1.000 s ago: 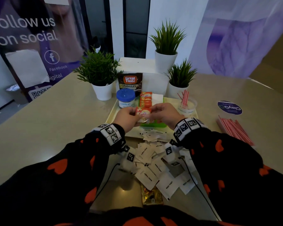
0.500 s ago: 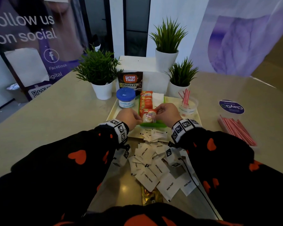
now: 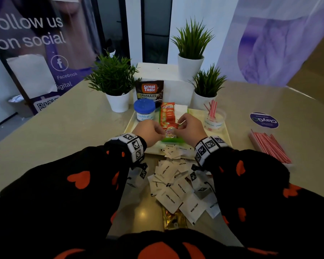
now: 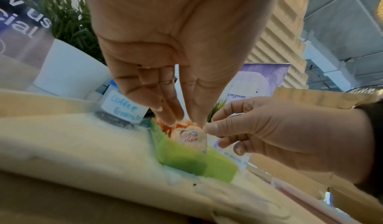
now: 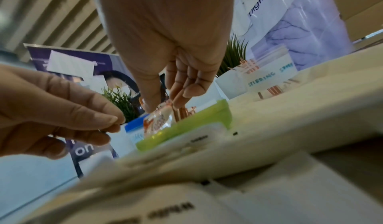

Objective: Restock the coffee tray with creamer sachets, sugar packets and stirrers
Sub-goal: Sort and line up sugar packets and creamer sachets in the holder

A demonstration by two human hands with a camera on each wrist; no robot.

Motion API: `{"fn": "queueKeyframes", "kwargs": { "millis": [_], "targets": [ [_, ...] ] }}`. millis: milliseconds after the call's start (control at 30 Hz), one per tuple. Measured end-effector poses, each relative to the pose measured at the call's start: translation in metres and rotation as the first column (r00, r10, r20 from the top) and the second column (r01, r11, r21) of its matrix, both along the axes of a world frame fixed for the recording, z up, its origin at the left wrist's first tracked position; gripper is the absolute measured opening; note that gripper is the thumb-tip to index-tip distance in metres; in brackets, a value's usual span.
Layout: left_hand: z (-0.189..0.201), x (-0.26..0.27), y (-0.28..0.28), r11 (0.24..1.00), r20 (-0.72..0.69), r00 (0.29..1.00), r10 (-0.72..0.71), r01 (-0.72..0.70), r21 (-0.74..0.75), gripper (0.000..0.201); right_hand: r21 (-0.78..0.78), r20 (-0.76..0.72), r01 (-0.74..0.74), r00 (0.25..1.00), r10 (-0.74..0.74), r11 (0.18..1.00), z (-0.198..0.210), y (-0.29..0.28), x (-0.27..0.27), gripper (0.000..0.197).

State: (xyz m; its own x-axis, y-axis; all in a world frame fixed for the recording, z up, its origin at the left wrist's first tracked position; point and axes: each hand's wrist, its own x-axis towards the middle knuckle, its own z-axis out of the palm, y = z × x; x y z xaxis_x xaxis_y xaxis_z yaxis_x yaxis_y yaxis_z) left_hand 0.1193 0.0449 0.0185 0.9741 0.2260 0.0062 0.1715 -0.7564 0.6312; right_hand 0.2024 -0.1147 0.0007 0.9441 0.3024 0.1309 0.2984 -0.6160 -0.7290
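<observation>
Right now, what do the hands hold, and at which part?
Both hands pinch one creamer sachet by its top edge: left hand and right hand.

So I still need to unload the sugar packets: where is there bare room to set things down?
Bare table lies left of the tray, and between the tray and the loose stirrers. The near edge is crowded with sugar packets, and both hands fill the tray's middle.

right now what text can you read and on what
"Follow us on social", "Facebook": purple banner
"Great Taste GRANULES STRONG": dark coffee pouch
"Coffee mate": orange creamer sachet
"White Sugar": white paper packets
"STIRRING": clear stirrer cup
"ClayGo": round purple sticker
Blue-lidded jar: "Coffee", rest blurred
</observation>
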Motion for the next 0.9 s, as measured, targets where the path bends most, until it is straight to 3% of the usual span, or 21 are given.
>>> {"fn": "queueKeyframes", "kwargs": {
  "millis": [67,133,200,267,333,467,667,900],
  "targets": [
    [0.010,-0.012,-0.005,0.986,-0.031,0.987,-0.160,0.158,-0.043,0.009,0.009,0.023,-0.057,0.998,0.057,0.998,0.006,-0.008,-0.008,0.028],
    [0.018,-0.025,-0.012,0.935,-0.186,0.918,-0.349,0.356,0.001,0.016,-0.028,-0.007,-0.172,0.985,0.171,0.985,0.012,-0.018,-0.019,0.024],
    [0.018,-0.034,-0.020,0.867,-0.355,0.834,-0.422,0.485,0.110,0.029,-0.085,-0.079,-0.275,0.960,0.269,0.958,0.017,-0.029,-0.032,0.025],
    [0.011,-0.040,-0.027,0.833,-0.410,0.830,-0.378,0.498,0.241,0.046,-0.192,-0.135,-0.311,0.948,0.289,0.931,0.017,-0.041,-0.044,0.025],
    [0.002,-0.044,-0.032,0.838,-0.369,0.872,-0.320,0.443,0.318,0.064,-0.315,-0.187,-0.312,0.946,0.263,0.896,0.014,-0.050,-0.053,0.027],
    [-0.012,-0.050,-0.045,0.873,-0.338,0.888,-0.311,0.408,0.268,0.086,-0.419,-0.224,-0.295,0.950,0.218,0.859,0.002,-0.059,-0.071,0.038],
    [-0.026,-0.051,-0.052,0.863,-0.335,0.895,-0.294,0.399,0.310,0.069,-0.407,-0.176,-0.309,0.950,0.258,0.860,-0.009,-0.071,-0.085,0.052],
    [-0.024,-0.053,-0.042,0.866,-0.325,0.907,-0.268,0.375,0.332,0.045,-0.479,-0.191,-0.283,0.958,0.216,0.831,-0.010,-0.086,-0.085,0.041]
  ]
}}
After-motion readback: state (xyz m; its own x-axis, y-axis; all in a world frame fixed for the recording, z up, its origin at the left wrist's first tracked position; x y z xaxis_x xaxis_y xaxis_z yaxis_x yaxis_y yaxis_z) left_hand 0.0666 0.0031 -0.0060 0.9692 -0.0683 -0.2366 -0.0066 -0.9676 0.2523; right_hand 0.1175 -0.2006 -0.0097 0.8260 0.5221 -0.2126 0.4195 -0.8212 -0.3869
